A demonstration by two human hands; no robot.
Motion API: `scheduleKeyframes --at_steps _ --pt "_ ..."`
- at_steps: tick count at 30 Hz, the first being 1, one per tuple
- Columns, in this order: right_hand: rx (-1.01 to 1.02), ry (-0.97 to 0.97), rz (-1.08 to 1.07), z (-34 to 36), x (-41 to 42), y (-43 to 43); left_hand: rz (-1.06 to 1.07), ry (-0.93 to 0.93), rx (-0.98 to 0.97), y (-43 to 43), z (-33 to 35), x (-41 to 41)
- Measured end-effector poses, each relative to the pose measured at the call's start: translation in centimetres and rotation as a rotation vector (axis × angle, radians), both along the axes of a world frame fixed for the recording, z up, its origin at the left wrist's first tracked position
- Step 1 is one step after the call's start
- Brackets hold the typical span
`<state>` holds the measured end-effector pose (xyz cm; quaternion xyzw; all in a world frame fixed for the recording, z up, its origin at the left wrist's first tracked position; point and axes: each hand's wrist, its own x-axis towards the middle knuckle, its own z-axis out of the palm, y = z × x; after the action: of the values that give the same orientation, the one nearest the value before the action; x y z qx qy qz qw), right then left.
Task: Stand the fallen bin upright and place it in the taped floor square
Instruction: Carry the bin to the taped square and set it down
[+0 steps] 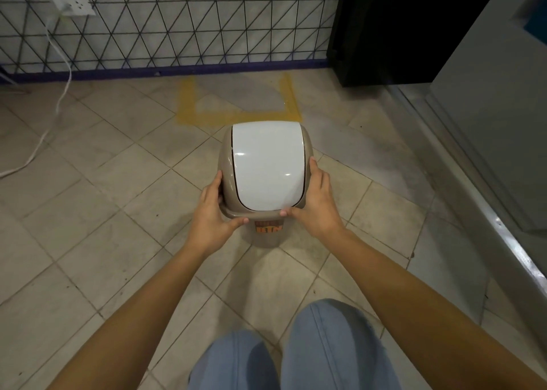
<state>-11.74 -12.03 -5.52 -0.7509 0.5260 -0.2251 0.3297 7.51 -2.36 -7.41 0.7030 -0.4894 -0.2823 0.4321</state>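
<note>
beige bin point(228, 164) with white lid point(268, 164) stands upright just short of the yellow taped square point(236, 112); left hand point(211, 212) and right hand point(316, 209) fingers grasp its rim.

The bin point(266, 167) hides the taped square's point(236, 105) six-o'clock edge in part; its orange label point(268, 228) reads only partly. At one o'clock, a dark opening point(384, 25) shows nothing.

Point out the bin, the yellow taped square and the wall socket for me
bin point(266, 164), head view, on the middle of its white swing lid.
yellow taped square point(236, 116), head view, on its near strip of tape.
wall socket point(72, 3), head view, on the white faceplate.
</note>
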Motion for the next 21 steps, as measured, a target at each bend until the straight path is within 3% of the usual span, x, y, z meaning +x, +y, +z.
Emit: scheduleKeyframes --at_steps 9,21 --pt "-0.026 0.004 0.048 0.3 1.0 -4.5 0.048 0.036 0.005 -4.3 0.6 0.4" --pt "-0.019 -0.038 0.065 0.1 1.8 -8.1 0.076 -0.066 -0.044 -7.1 0.0 0.6"
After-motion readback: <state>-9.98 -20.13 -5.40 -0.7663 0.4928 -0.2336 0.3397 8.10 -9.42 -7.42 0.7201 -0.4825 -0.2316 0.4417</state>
